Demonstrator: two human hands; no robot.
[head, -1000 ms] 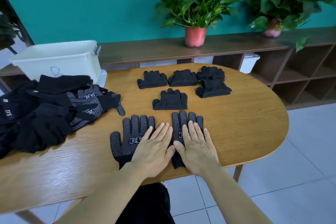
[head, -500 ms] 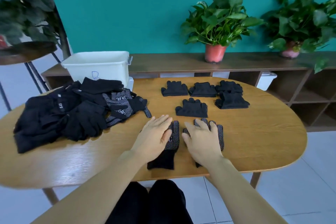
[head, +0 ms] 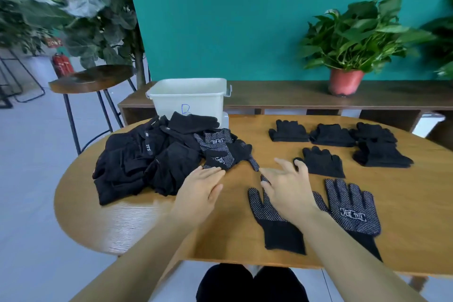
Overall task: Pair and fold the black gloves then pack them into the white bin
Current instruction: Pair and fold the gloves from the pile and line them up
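Observation:
Two black dotted gloves lie flat side by side near the table's front edge: the left glove (head: 272, 222) and the right glove (head: 353, 211). My right hand (head: 288, 190) hovers with fingers spread over the left glove, holding nothing. My left hand (head: 199, 190) is flat and open, its fingertips at the edge of the heap of loose black gloves (head: 159, 157). Several folded black pairs (head: 329, 135) sit at the back right of the table. The white bin (head: 188, 99) stands behind the heap.
The oval wooden table (head: 245, 240) has bare wood between the heap and the flat gloves. A bar stool (head: 92, 79) stands at the left. A low shelf with a potted plant (head: 348, 56) runs behind the table.
Both hands have lifted off the two dotted gloves and moved left toward the heap. The view has swung left, so the gloves now lie to the right.

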